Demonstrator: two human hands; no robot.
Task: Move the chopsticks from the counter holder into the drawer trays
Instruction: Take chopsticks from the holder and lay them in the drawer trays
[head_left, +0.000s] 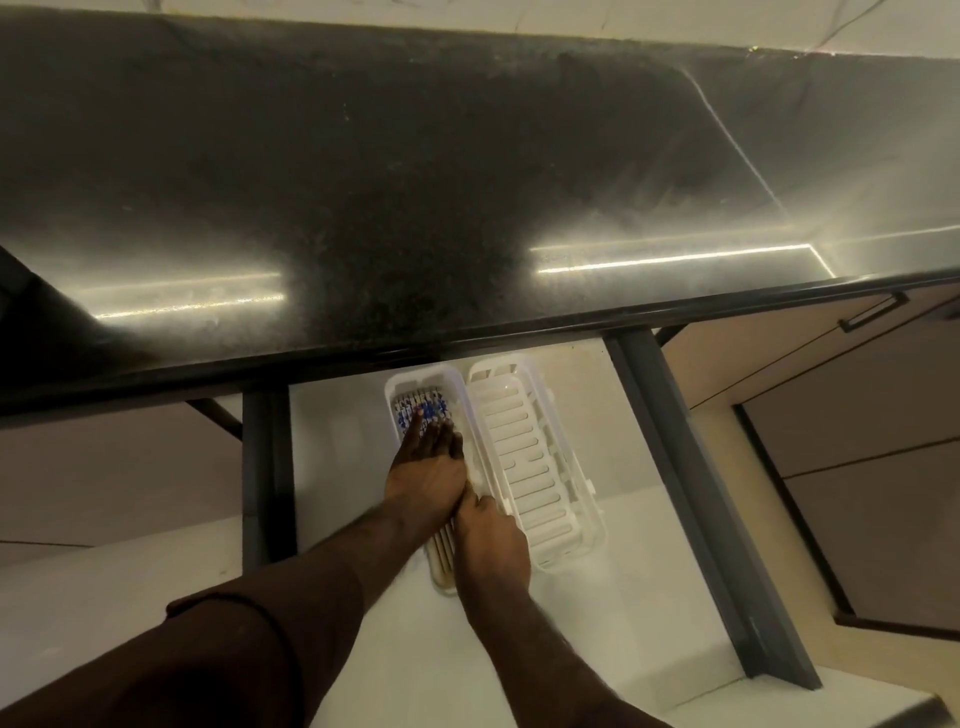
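Two white plastic trays lie side by side in the open drawer. The left tray (402, 383) holds several chopsticks (422, 408) with blue and white patterned ends at the far side and plain wooden tips (444, 545) at the near side. My left hand (426, 467) lies flat on the chopsticks in the middle of this tray, fingers stretched out. Near the front end of the same tray, my right hand (488, 535) rests with its fingers bent over the chopsticks. The right tray (530, 462) has a slotted bottom and nothing in it. No counter holder is in view.
A dark stone counter (415, 182) overhangs the back of the drawer. The white drawer floor (332, 452) has grey side rails (691, 493). Beige cabinet fronts with a dark handle (872, 312) stand to the right.
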